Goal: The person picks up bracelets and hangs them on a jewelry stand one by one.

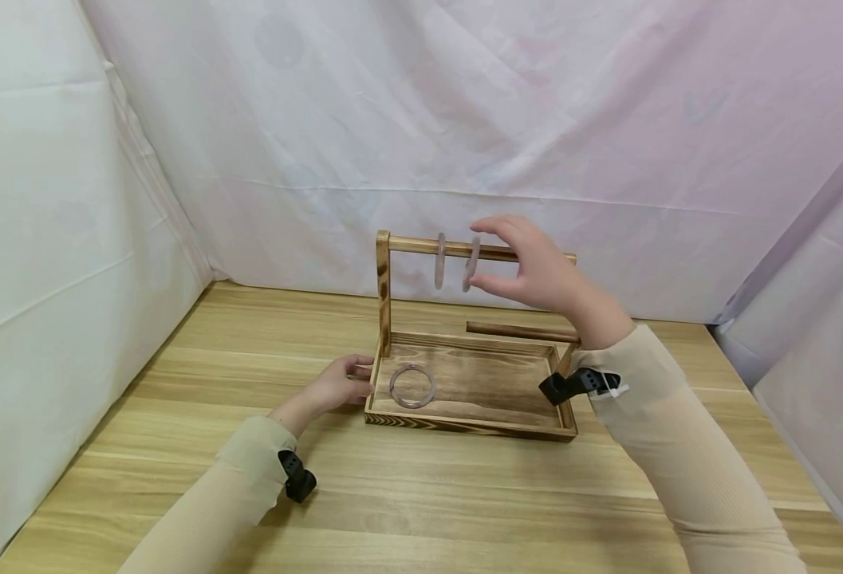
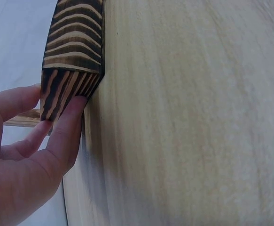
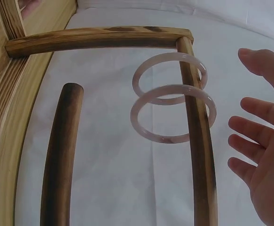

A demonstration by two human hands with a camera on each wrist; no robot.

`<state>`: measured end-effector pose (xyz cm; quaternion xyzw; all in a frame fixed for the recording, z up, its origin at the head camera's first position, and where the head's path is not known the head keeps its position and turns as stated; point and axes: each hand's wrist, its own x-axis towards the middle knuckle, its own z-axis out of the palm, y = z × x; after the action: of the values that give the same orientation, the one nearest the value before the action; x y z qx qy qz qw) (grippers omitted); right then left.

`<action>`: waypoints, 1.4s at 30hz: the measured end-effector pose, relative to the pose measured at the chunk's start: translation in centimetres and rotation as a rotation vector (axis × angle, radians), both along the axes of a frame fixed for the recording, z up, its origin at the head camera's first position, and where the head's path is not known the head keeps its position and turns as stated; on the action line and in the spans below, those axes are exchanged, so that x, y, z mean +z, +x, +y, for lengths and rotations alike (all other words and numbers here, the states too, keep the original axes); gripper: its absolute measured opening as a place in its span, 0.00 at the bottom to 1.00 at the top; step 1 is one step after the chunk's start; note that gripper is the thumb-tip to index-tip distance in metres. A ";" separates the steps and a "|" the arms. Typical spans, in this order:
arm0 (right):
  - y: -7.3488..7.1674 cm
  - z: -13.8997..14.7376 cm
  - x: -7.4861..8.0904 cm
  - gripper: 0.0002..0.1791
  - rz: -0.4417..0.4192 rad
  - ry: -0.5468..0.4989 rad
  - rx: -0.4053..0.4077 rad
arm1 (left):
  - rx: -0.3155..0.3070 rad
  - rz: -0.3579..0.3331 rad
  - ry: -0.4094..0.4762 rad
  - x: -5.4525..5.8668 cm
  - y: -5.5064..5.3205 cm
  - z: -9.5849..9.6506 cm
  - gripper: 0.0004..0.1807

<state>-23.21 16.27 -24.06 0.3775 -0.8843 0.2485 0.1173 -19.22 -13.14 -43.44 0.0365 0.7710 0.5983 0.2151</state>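
My right hand (image 1: 536, 267) is spread beside two pale pinkish bangles hanging on the upper bar (image 1: 414, 245) of a wooden stand. In the right wrist view, its thumb and fingers are apart from both the nearer bangle (image 3: 137, 125) and the farther bangle (image 3: 139, 75). My left hand (image 1: 338, 383) rests its fingertips against the left end of the stand's tray (image 1: 464, 426). The left wrist view shows those fingertips at the dark-striped corner (image 2: 71, 87). A third bangle (image 1: 431, 392) lies flat inside the tray, toward its left side.
A lower dark bar (image 1: 518, 331) with a free left end runs behind the tray. The left post (image 1: 384, 299) stands upright; my right forearm hides most of the right one. A pale wood tabletop (image 1: 407, 502) lies beneath, with a white cloth (image 1: 321, 119) hanging behind.
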 end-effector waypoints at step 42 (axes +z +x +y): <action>3.6 -1.7 -6.6 0.37 0.075 -0.056 0.277 | 0.005 -0.006 -0.005 0.3 -0.4 0.0 0.31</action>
<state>-19.63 14.62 -30.67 0.5013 -0.8115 0.2727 0.1255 -19.62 -13.17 -43.16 0.0322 0.7718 0.5972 0.2160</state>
